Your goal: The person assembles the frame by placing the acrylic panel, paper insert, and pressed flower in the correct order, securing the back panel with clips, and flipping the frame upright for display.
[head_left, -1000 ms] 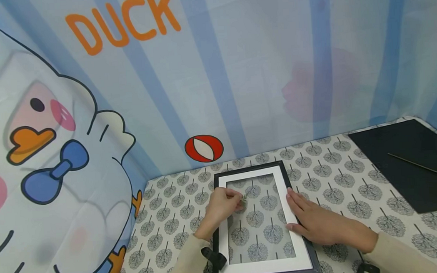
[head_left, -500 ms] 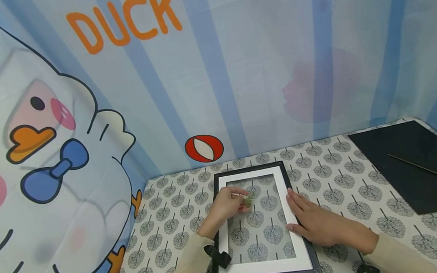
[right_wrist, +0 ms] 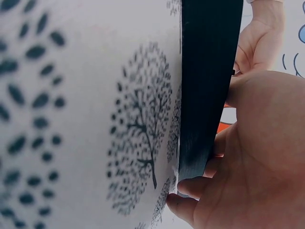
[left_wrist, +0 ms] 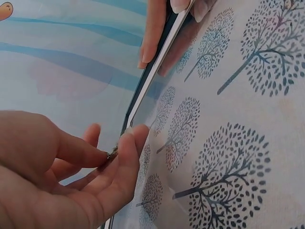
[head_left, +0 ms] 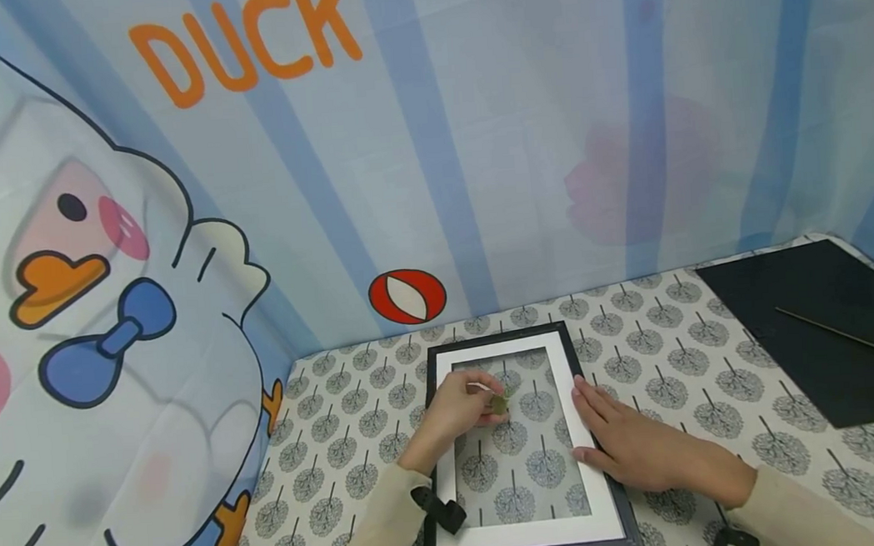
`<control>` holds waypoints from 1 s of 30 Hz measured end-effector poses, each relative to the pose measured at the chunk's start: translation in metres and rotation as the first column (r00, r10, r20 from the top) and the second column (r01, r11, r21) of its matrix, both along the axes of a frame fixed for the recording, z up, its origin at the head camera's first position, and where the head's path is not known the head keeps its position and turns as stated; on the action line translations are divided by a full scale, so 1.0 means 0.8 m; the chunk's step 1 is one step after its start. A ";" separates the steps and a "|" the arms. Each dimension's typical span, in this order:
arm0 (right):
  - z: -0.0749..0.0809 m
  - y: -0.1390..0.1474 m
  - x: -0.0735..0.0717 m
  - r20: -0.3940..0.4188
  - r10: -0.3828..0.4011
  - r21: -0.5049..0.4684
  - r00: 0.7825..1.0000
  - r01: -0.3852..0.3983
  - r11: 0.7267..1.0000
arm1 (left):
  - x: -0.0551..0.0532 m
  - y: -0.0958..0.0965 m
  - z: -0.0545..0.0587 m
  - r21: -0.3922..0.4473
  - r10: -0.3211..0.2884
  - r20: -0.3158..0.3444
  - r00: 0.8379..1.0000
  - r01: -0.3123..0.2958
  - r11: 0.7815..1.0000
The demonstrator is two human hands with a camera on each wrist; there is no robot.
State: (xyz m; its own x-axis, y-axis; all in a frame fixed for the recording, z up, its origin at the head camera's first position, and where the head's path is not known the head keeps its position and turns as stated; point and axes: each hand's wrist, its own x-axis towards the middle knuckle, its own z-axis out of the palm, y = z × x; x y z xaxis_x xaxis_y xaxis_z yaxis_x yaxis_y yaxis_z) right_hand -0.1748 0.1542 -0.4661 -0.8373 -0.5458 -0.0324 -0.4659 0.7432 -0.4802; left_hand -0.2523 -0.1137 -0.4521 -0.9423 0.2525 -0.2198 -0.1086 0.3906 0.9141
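My left hand [head_left: 456, 407] is over the upper left part of a black picture frame [head_left: 632, 518] with a white mat border [head_left: 528, 537] and a clear pane. Between its thumb and fingers it pinches a small olive-green piece of plant [head_left: 499, 404], which looks like a dried sprig. The left wrist view shows only a thin edge of that plant piece [left_wrist: 113, 152] between the fingertips. My right hand [head_left: 631, 445] rests on the frame's right side, fingers fairly straight on the mat border. In the right wrist view, its fingers lie along the frame's dark outer edge [right_wrist: 205, 95].
A black board [head_left: 821, 283] lies on the right side of the tree-patterned tablecloth [head_left: 670, 392], with a thin stick [head_left: 846, 333] across it. Behind the table hangs a blue striped curtain [head_left: 514, 176] with duck pictures.
My left hand has shifted slightly right over the pane and turned the plant piece, so more of its green shows. The right hand and the frame have stayed put.
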 end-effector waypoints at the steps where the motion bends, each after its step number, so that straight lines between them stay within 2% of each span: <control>1: 0.000 0.000 0.000 0.001 -0.001 0.000 1.000 0.001 1.000 | 0.000 0.000 0.000 0.003 -0.003 0.002 1.000 0.003 1.000; 8: 0.003 -0.002 0.002 -0.016 0.001 0.005 1.000 -0.001 1.000 | 0.000 0.002 0.001 0.003 -0.024 0.014 1.000 0.023 1.000; 18: 0.001 -0.001 0.001 -0.010 -0.008 0.006 1.000 0.008 1.000 | -0.001 0.014 0.003 -0.074 -0.081 -0.013 0.997 0.080 0.994; 23: 0.000 -0.001 0.001 -0.005 -0.008 0.007 1.000 0.008 1.000 | 0.000 0.022 0.003 -0.129 -0.128 -0.063 0.990 0.119 0.984; 26: 0.000 0.000 0.001 -0.009 -0.007 0.003 1.000 0.007 1.000 | 0.001 0.025 0.004 -0.169 -0.148 -0.105 0.983 0.129 0.977; 30: 0.000 -0.001 0.001 -0.017 -0.007 0.007 1.000 0.008 1.000 | 0.002 0.027 0.007 -0.202 -0.160 -0.124 0.979 0.133 0.970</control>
State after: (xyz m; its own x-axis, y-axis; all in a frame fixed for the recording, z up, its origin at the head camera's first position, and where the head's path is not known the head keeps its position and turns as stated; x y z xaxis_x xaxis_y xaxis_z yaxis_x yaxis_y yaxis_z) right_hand -0.1740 0.1536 -0.4659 -0.8418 -0.5393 -0.0218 -0.4683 0.7499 -0.4673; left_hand -0.2505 -0.0920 -0.4466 -0.9229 0.3556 -0.1474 0.0853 0.5624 0.8225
